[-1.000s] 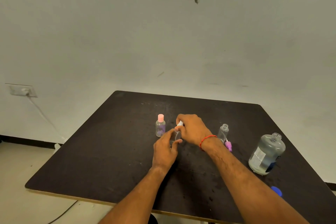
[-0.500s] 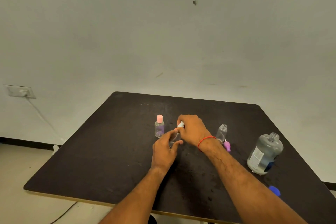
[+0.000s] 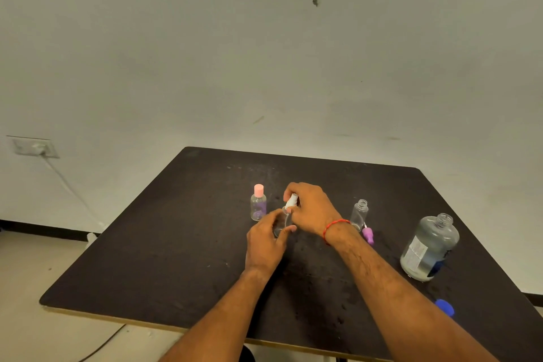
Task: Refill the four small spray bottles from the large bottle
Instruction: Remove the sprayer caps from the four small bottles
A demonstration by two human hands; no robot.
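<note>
On the black table (image 3: 176, 244), my left hand (image 3: 264, 241) grips the body of a small clear spray bottle (image 3: 280, 222). My right hand (image 3: 313, 209) pinches its white spray top (image 3: 291, 201) from above. A small bottle with a pink cap (image 3: 258, 203) stands just left of my hands. To the right stands an uncapped small clear bottle (image 3: 359, 214), with a purple spray top (image 3: 368, 234) lying beside it. The large clear bottle (image 3: 429, 247), uncapped and partly full, stands at the far right. Only three small bottles show.
A blue cap (image 3: 445, 307) lies near the table's front right, beside my right forearm. A wall socket (image 3: 33, 147) with a white cable sits on the left wall. The table's front edge runs just below my forearms.
Both hands stay on the same small bottle. The right hand's fingers have shifted slightly on the white top; the view has drifted a little.
</note>
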